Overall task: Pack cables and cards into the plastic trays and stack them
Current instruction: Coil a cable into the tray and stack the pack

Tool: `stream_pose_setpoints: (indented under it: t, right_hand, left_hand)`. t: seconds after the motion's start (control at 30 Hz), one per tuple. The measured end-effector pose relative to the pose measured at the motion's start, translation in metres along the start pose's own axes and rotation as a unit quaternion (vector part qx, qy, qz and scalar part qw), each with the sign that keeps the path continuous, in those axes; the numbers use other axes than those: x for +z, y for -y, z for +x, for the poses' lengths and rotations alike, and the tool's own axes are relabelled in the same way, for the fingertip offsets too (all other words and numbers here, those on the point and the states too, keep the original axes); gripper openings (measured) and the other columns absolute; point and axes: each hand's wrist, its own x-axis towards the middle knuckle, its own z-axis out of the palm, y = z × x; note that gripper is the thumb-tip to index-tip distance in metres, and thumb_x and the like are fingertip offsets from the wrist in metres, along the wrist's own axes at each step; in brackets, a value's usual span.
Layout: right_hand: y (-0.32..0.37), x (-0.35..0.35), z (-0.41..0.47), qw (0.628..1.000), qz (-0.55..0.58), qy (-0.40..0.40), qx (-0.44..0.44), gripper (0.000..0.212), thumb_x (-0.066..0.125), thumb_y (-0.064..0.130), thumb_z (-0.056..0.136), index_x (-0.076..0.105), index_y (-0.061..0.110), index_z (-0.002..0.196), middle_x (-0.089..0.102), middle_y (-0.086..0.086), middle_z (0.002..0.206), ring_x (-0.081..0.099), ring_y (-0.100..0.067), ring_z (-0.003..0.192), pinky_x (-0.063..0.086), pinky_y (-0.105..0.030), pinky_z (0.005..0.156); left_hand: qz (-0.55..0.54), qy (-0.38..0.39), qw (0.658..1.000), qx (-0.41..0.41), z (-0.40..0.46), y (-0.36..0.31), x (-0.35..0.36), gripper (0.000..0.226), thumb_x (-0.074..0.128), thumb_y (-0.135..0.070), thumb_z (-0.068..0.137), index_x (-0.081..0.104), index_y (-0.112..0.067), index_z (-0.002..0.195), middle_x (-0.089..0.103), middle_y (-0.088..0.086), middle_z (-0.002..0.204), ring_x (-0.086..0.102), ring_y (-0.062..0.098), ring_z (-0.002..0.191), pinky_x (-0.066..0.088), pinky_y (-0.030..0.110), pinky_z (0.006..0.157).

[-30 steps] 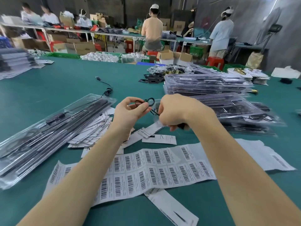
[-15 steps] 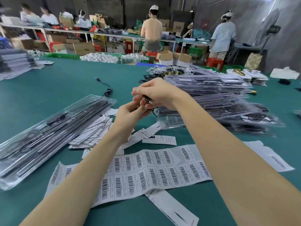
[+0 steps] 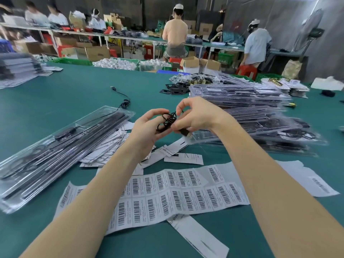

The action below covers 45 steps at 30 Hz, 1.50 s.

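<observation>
Left hand (image 3: 147,130): centre of the frame, palm turned up, fingers curled under a small coil of black cable (image 3: 166,121), cradling it.
Right hand (image 3: 193,116): just right of the left, thumb and forefinger pinching a loop at the top of the coil; lower fingers curled round the plug end (image 3: 187,134), which pokes out down and to the right.
Cable: held above the table (image 3: 78,94), between both hands, not in any tray.
Key relation: the coil sits in the left palm, and its free plug end points toward the right-hand trays (image 3: 260,131). These lie just beyond the right hand, their long axis running left to right; the right hand is nearer.
Left trays (image 3: 55,151): lower left, long axis slanting up to the right, well apart from the coil.
Cards (image 3: 183,158): loose on the table below the hands.
Barcode sheet (image 3: 176,192): lower centre.
Step, as I judge: winding the cable before seating it.
</observation>
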Motion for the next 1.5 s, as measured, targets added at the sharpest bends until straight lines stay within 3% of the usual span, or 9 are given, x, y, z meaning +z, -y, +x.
stream_pose_setpoints:
  t: [0.27, 0.43, 0.6, 0.9, 1.1, 1.2, 1.27, 1.37, 1.5]
  right_hand:
    - [0.000, 0.001, 0.001, 0.987, -0.115, -0.104, 0.047, 0.036, 0.096, 0.029, 0.062, 0.065, 0.015, 0.075, 0.072, -0.002, 0.073, 0.066, -0.011, 0.049, 0.055, -0.022, 0.046]
    - [-0.007, 0.001, -0.001, 0.994, 0.006, -0.086, 0.073, 0.033, 0.091, 0.020, 0.071, 0.073, 0.013, 0.097, 0.075, -0.007, 0.086, 0.071, -0.013, 0.060, 0.061, -0.023, 0.062]
    - [-0.006, -0.001, -0.001, 0.976, 0.180, -0.051, 0.113, 0.015, 0.075, -0.005, 0.084, 0.073, 0.001, 0.096, 0.074, -0.013, 0.089, 0.072, -0.012, 0.059, 0.057, -0.019, 0.053]
    - [0.001, 0.011, 0.014, 0.971, 0.199, -0.078, 0.111, 0.035, 0.061, -0.011, 0.089, 0.059, -0.010, 0.124, 0.066, -0.020, 0.099, 0.064, -0.017, 0.070, 0.060, -0.022, 0.060]
    - [-0.003, 0.017, 0.019, 0.970, 0.196, -0.115, 0.084, 0.033, 0.063, -0.012, 0.087, 0.062, -0.009, 0.119, 0.067, -0.017, 0.096, 0.067, -0.021, 0.076, 0.061, -0.026, 0.065]
    - [-0.005, 0.018, 0.018, 0.972, 0.175, -0.126, 0.090, 0.017, 0.065, -0.016, 0.083, 0.072, -0.004, 0.092, 0.072, -0.025, 0.099, 0.074, -0.029, 0.084, 0.063, -0.036, 0.077]
    - [-0.006, 0.018, 0.017, 0.975, 0.159, -0.126, 0.088, 0.023, 0.068, -0.015, 0.081, 0.069, 0.007, 0.073, 0.073, -0.021, 0.096, 0.075, -0.030, 0.090, 0.062, -0.038, 0.081]
    - [-0.010, 0.018, 0.013, 0.972, 0.185, -0.120, 0.075, 0.022, 0.069, -0.013, 0.083, 0.064, 0.008, 0.077, 0.071, -0.019, 0.095, 0.074, -0.027, 0.084, 0.063, -0.033, 0.078]
    - [-0.011, 0.020, 0.009, 0.973, 0.181, -0.129, 0.063, 0.018, 0.070, -0.010, 0.083, 0.068, 0.007, 0.077, 0.071, -0.016, 0.087, 0.072, -0.022, 0.071, 0.062, -0.025, 0.065]
  left_hand:
    - [-0.071, 0.025, 0.996, -0.040, -0.001, -0.001, -0.002, 0.016, 0.047, 0.002, 0.094, 0.061, -0.006, 0.097, 0.070, 0.012, 0.085, 0.070, 0.023, 0.072, 0.061, 0.035, 0.083]
    - [-0.045, 0.040, 0.998, -0.020, 0.000, -0.001, -0.002, 0.009, 0.060, -0.007, 0.098, 0.061, 0.000, 0.104, 0.073, 0.012, 0.094, 0.073, 0.021, 0.085, 0.060, 0.032, 0.088]
    - [-0.035, 0.023, 0.999, 0.008, -0.002, 0.007, -0.001, 0.002, 0.057, -0.001, 0.098, 0.057, -0.002, 0.097, 0.069, 0.021, 0.103, 0.069, 0.026, 0.096, 0.060, 0.032, 0.088]
    - [0.062, -0.042, 0.996, 0.053, 0.001, 0.015, 0.004, 0.004, 0.064, -0.010, 0.097, 0.064, -0.009, 0.093, 0.070, 0.013, 0.100, 0.066, 0.023, 0.097, 0.055, 0.041, 0.099]
    - [0.140, -0.048, 0.984, 0.099, 0.001, 0.012, 0.001, 0.012, 0.068, -0.023, 0.095, 0.064, -0.016, 0.086, 0.074, 0.005, 0.087, 0.070, 0.017, 0.080, 0.060, 0.039, 0.087]
    - [0.207, -0.023, 0.970, 0.127, -0.002, 0.012, 0.001, 0.007, 0.073, -0.020, 0.092, 0.069, -0.019, 0.085, 0.075, -0.003, 0.088, 0.071, 0.021, 0.079, 0.060, 0.041, 0.085]
    - [0.145, -0.017, 0.985, 0.097, -0.002, 0.011, -0.001, 0.012, 0.072, -0.010, 0.091, 0.068, -0.018, 0.100, 0.076, 0.000, 0.095, 0.071, 0.024, 0.081, 0.060, 0.042, 0.087]
    - [0.033, 0.005, 0.999, 0.008, -0.002, 0.005, -0.002, 0.035, 0.074, -0.005, 0.088, 0.063, -0.015, 0.120, 0.077, 0.005, 0.103, 0.073, 0.021, 0.083, 0.062, 0.034, 0.082]
    - [-0.032, 0.027, 0.997, -0.068, -0.006, 0.005, 0.003, 0.043, 0.080, -0.011, 0.068, 0.070, -0.013, 0.109, 0.077, 0.006, 0.091, 0.073, 0.017, 0.076, 0.060, 0.024, 0.071]
